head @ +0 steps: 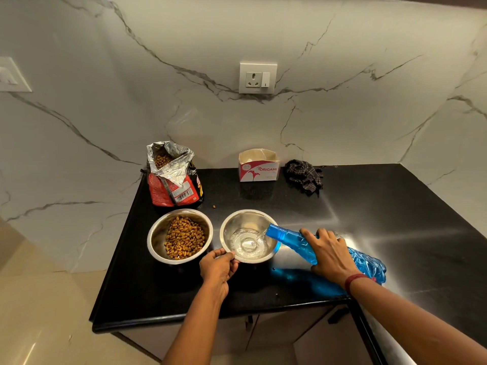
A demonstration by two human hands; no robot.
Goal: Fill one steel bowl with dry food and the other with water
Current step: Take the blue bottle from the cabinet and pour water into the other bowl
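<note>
The right hand [332, 255] gripped a tilted blue bottle [297, 243], its mouth over the water bowl [249, 235]. The left hand [218, 267] pinched that bowl's rim; kibble filled the other bowl [180, 236].

"ORIGAMI" — on white carton [258, 168]

On the worktop [369, 206] I see the food bowl [180, 236] left of the water bowl [249, 235], the food bag [174, 175] behind, the carton [258, 165] and cloth [304, 176] further right.
</note>
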